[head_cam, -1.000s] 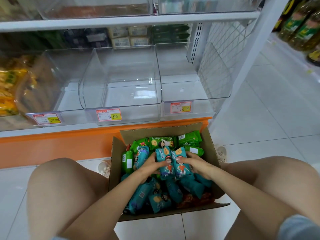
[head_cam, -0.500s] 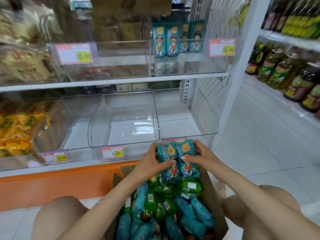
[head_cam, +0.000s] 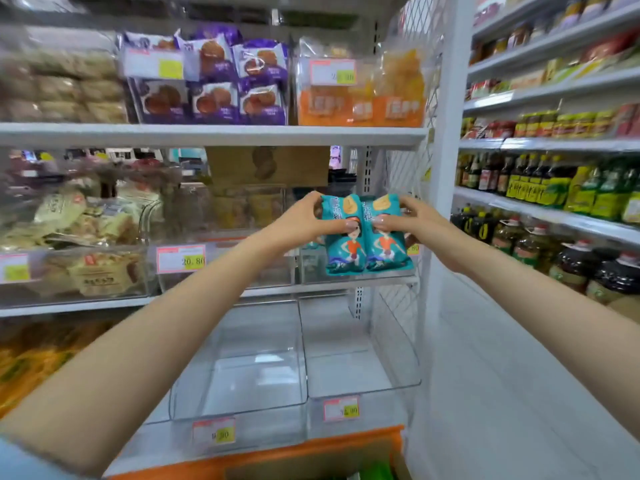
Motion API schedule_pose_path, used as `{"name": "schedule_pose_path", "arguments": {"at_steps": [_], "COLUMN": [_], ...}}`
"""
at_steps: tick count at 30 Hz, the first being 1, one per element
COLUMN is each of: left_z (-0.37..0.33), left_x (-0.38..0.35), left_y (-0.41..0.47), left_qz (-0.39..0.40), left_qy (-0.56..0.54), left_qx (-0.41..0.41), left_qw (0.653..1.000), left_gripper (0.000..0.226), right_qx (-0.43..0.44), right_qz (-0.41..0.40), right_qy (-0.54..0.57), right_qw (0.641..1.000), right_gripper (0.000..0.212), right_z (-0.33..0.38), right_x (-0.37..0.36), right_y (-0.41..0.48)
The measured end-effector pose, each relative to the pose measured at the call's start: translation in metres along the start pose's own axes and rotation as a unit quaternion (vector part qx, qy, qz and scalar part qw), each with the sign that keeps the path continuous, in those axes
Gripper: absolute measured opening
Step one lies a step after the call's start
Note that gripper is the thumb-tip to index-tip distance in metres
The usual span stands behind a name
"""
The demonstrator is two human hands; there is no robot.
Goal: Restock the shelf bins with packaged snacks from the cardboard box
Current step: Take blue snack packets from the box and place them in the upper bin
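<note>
Two teal snack packs (head_cam: 367, 249) with a cartoon figure are held side by side, upright, in front of the clear bin (head_cam: 346, 275) at the right end of the middle shelf. My left hand (head_cam: 304, 220) grips the left pack, thumb on its front. My right hand (head_cam: 405, 220) grips the right pack the same way. Only the top flap of the cardboard box (head_cam: 311, 469) shows at the bottom edge, with a bit of green pack inside.
Two clear bins (head_cam: 249, 368) with nothing in them sit on the lowest shelf above an orange base. Purple and orange packs fill the top shelf. A white upright post (head_cam: 446, 133) and wire mesh side stand right of the bins; oil bottles (head_cam: 571, 268) line the neighbouring shelves.
Both hands have lifted the two teal packs out of the box up to the middle shelf's right bin. The view has tilted up, so the box has dropped almost out of sight.
</note>
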State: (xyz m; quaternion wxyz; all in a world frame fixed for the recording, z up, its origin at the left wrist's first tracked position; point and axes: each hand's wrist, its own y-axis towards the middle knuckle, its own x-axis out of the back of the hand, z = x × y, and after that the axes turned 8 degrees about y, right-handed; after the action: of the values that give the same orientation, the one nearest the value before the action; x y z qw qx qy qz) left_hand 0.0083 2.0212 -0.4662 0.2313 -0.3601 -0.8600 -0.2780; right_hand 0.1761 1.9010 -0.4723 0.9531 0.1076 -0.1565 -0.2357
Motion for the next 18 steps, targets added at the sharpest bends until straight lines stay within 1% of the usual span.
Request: {"name": "schedule_pose_path", "arguments": {"at_steps": [3, 6, 8, 11, 12, 13, 14, 16, 18], "left_z": [-0.015, -0.017, -0.013, -0.001, 0.005, 0.012, 0.018, 0.031, 0.041], "left_x": [0.016, 0.025, 0.027, 0.024, 0.022, 0.020, 0.017, 0.013, 0.009], "left_y": [0.032, 0.063, 0.082, 0.108, 0.117, 0.125, 0.132, 0.149, 0.167], "left_qz": [-0.019, -0.020, -0.020, -0.017, -0.014, -0.009, -0.001, 0.016, 0.035], "left_qy": [0.013, 0.006, 0.006, 0.029, 0.037, 0.045, 0.056, 0.105, 0.160], "left_qx": [0.012, 0.035, 0.049, 0.060, 0.062, 0.065, 0.067, 0.063, 0.042], "left_qw": [1.000, 0.999, 0.999, 0.998, 0.997, 0.997, 0.996, 0.992, 0.986], "left_gripper": [0.044, 0.041, 0.040, 0.029, 0.028, 0.031, 0.041, 0.068, 0.078], "right_qx": [0.010, 0.016, 0.019, 0.008, 0.004, -0.002, -0.009, -0.019, -0.020], "right_qz": [-0.017, -0.043, -0.056, -0.059, -0.057, -0.051, -0.044, -0.023, 0.012], "right_qy": [-0.012, -0.031, -0.059, -0.114, -0.133, -0.152, -0.172, -0.223, -0.290], "right_qw": [1.000, 0.998, 0.996, 0.992, 0.990, 0.987, 0.984, 0.974, 0.957], "right_gripper": [0.055, 0.058, 0.059, 0.061, 0.061, 0.061, 0.062, 0.066, 0.071], "right_z": [0.018, 0.025, 0.023, 0.011, 0.006, 0.002, -0.002, -0.009, -0.015], "right_x": [0.009, 0.014, 0.014, 0.015, 0.015, 0.016, 0.016, 0.017, 0.019], "right_y": [0.035, 0.069, 0.089, 0.118, 0.128, 0.137, 0.145, 0.163, 0.180]}}
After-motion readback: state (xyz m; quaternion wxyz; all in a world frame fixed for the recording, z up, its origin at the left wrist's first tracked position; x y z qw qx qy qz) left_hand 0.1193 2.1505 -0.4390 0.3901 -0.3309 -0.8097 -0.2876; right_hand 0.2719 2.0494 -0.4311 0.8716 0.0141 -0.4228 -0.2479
